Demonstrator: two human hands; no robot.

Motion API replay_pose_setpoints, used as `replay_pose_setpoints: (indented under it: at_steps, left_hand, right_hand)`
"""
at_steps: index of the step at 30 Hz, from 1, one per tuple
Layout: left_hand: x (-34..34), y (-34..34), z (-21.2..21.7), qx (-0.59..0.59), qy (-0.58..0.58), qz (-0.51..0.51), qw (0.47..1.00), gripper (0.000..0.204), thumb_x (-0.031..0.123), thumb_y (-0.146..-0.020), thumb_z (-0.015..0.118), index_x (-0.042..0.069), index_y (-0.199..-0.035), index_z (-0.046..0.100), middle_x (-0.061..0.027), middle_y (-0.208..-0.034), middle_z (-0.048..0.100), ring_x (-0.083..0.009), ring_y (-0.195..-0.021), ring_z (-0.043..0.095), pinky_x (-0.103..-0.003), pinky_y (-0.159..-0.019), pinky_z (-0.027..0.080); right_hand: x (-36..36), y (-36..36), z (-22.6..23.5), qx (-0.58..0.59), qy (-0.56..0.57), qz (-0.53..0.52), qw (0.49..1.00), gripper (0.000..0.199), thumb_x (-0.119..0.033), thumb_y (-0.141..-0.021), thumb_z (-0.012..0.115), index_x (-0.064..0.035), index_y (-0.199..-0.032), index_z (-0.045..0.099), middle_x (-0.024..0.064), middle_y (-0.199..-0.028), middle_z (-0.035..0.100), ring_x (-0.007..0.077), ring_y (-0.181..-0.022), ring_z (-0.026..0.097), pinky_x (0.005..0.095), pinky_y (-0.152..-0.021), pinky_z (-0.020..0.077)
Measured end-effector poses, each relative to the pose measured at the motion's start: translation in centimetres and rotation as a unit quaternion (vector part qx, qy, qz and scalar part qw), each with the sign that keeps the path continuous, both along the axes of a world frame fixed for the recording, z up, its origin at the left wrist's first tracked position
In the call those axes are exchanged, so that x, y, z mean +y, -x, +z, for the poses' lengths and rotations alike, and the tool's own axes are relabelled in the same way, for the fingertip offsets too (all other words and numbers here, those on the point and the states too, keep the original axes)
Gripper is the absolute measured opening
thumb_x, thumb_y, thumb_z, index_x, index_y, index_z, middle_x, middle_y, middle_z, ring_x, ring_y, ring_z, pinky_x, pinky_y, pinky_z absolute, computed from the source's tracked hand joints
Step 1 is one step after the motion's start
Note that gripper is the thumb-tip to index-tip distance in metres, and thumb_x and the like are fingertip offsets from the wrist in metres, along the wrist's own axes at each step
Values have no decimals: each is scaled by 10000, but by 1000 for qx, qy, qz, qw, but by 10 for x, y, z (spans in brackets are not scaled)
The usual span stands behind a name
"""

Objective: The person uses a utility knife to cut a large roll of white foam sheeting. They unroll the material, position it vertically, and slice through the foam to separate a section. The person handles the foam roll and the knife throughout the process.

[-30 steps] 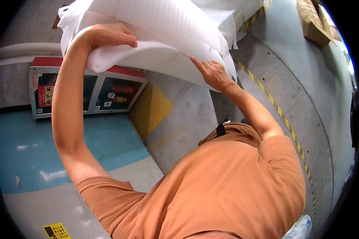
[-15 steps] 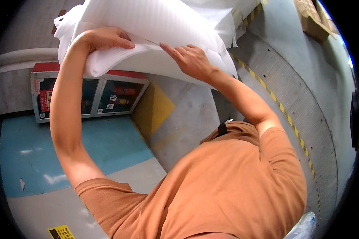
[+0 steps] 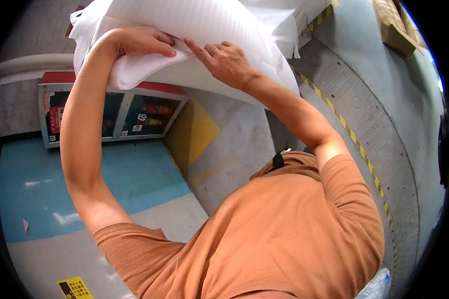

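A thick stack or roll of white foam sheet [image 3: 199, 20] spans the top of the view, its layered edge folded over toward me. At its left part, my left hand [image 3: 143, 42] is closed on the sheet, thumb on top, the other fingers partly hidden. My right hand [image 3: 225, 62] is closed just to the right, with its index finger stretched along a thin grey blade [image 3: 174, 38]. The blade's tip lies at the foam close to my left fingers. Its handle is hidden inside my right hand.
Below the foam stands a red-topped cabinet [image 3: 117, 112] with glass doors and red extinguishers inside. A cardboard box [image 3: 394, 30] is at the upper right. Yellow-black tape [image 3: 354, 137] curves along the floor on the right. A clear plastic bag [image 3: 379, 285] shows at the lower right.
My right hand and the blade have moved left and slightly up along the foam, closer to my left hand. My left hand has shifted a little up and still grips the sheet.
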State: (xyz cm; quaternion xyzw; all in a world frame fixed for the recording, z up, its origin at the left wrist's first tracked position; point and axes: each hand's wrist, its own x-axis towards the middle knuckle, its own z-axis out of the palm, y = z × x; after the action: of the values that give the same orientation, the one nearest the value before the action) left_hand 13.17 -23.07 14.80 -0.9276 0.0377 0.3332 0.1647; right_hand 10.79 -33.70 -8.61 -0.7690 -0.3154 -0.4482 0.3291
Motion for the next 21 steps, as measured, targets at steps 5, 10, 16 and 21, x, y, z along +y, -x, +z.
replay_pose_setpoints:
  at_steps: [5,10,16,21]
  left_hand:
    - [-8,2,-2,12,1,1,1000,653,518,-722,641,158,-1266,605,-157,-1195,613,-285,-976,619,-382,-798,550]
    - [-15,12,-2,-14,-9,12,1000,675,553,-714,641,110,-1223,633,-192,-1180,619,-302,-997,612,-388,-831,505]
    - [-32,-2,-42,4,-158,-79,984,759,624,-648,681,78,-1174,656,-189,-1118,648,-321,-977,634,-396,-841,502]
    - [-25,-8,-62,-5,-203,-75,976,706,489,-584,790,73,-1142,673,-173,-1065,675,-301,-945,651,-368,-851,504]
  right_hand:
    - [-13,7,-43,70,40,14,997,661,-28,-828,586,-74,-1445,351,56,-737,625,170,-602,605,305,-610,498]
    - [-40,29,-74,126,58,49,989,636,-7,-836,555,-72,-1437,356,45,-726,612,173,-614,593,305,-615,478]
    - [-35,17,-54,65,21,60,996,627,-17,-841,557,-76,-1433,361,38,-718,606,172,-604,585,307,-613,475]
    - [-19,7,-41,54,8,37,998,636,-28,-843,566,-86,-1439,353,40,-724,612,175,-608,597,304,-605,479]
